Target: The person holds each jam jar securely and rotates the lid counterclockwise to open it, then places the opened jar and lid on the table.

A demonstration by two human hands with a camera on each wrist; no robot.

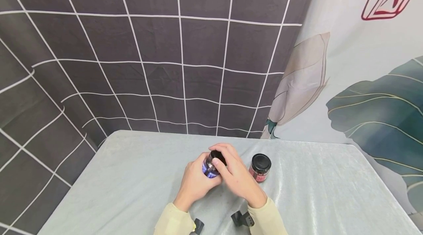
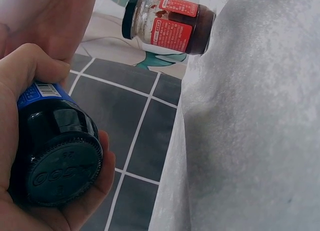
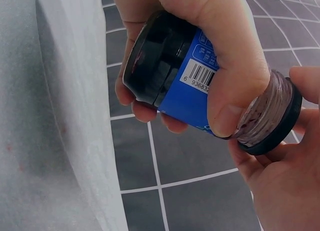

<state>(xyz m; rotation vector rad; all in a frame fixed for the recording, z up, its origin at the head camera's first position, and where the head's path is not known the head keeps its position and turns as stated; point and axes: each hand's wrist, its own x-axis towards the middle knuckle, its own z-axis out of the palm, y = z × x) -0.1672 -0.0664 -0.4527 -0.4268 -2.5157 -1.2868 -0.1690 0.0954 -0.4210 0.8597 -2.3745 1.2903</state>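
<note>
A glass jar with a blue label is held up above the table, tilted. My left hand grips it round the body, with the thumb across the label in the right wrist view. Dark contents show through the jar's base in the left wrist view. My right hand holds the black lid at the jar's mouth, its fingers and thumb about the rim. The lid sits on the neck; whether it is loose I cannot tell.
A second jar, with a black lid and red label, stands upright on the cloth-covered table, just right of my right hand. Behind the table hang a dark grid-patterned curtain and a pale leaf-printed one.
</note>
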